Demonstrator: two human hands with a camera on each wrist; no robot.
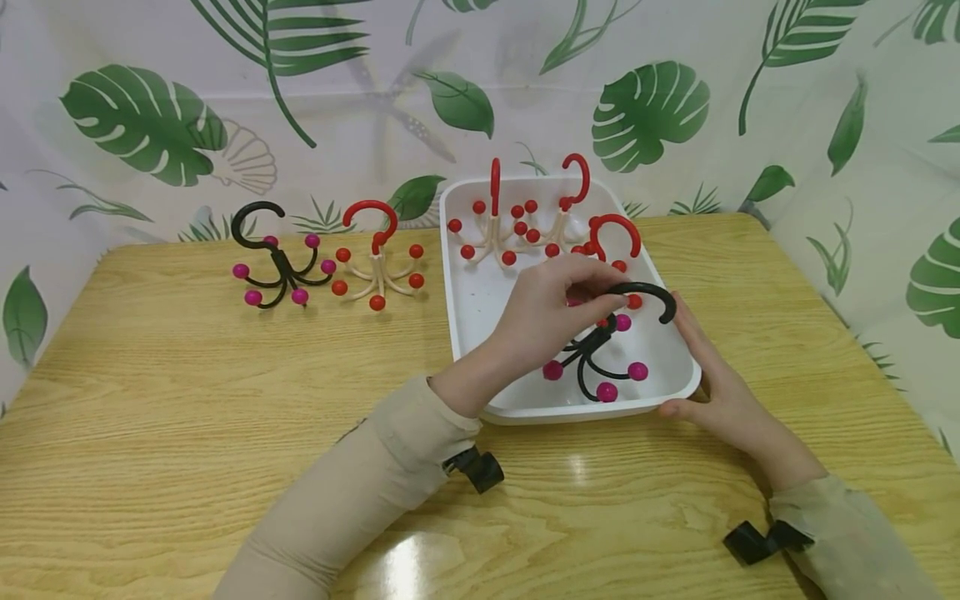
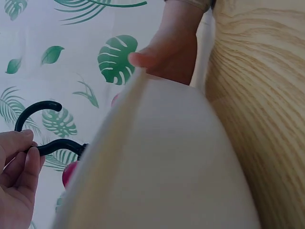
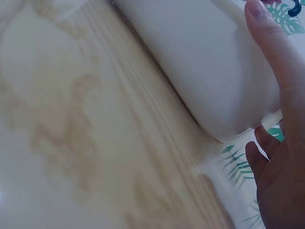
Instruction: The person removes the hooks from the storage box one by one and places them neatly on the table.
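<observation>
In the head view my left hand [image 1: 558,308] pinches the curved top of a black hook hanger [image 1: 592,342] with pink ball tips. Its prongs are over the near part of a white plastic bin [image 1: 577,410]; whether they touch the bottom, I cannot tell. The left wrist view shows the fingers round the black hook [image 2: 59,144]. At the bin's near right corner, my right hand [image 1: 723,408] grips the side, thumb at the front and fingers along the right wall. Beige hangers with red hooks [image 1: 493,225] stand in the bin's far part.
On the wooden table [image 1: 187,400], left of the bin, stand another black hanger [image 1: 283,267] with pink balls and a beige one [image 1: 378,271] with a red hook. A leaf-patterned cloth [image 1: 525,108] hangs behind the table.
</observation>
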